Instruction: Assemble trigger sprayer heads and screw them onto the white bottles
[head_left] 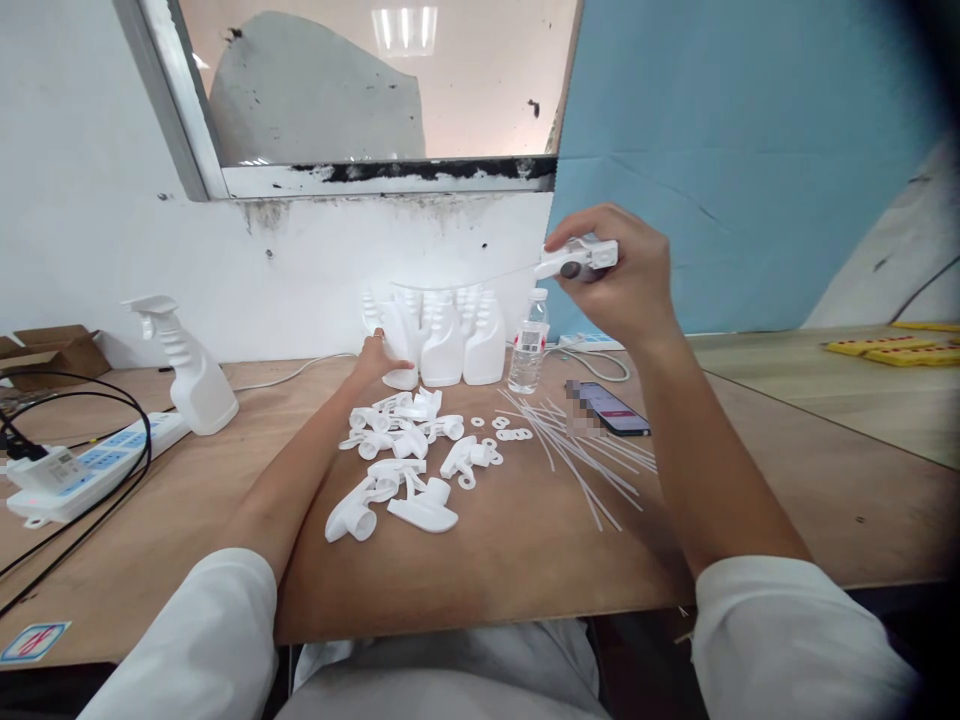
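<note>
Sprayer head [581, 262], white plastic, thin white tube [510, 272] attached, pinched in raised right hand [622, 270]; left hand [377, 362] curled round white plastic bottle [401, 335] at desk [510, 560] rear. Likely assembling; next: tube into bottle.

Scuffed white wall [71, 190], blue covering [735, 170], brown tabletop [517, 560], probably a window [390, 90]

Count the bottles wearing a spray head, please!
1: the white spray bottle at left, beside the power strip. Some bottles by the left hand may be hidden.
</note>
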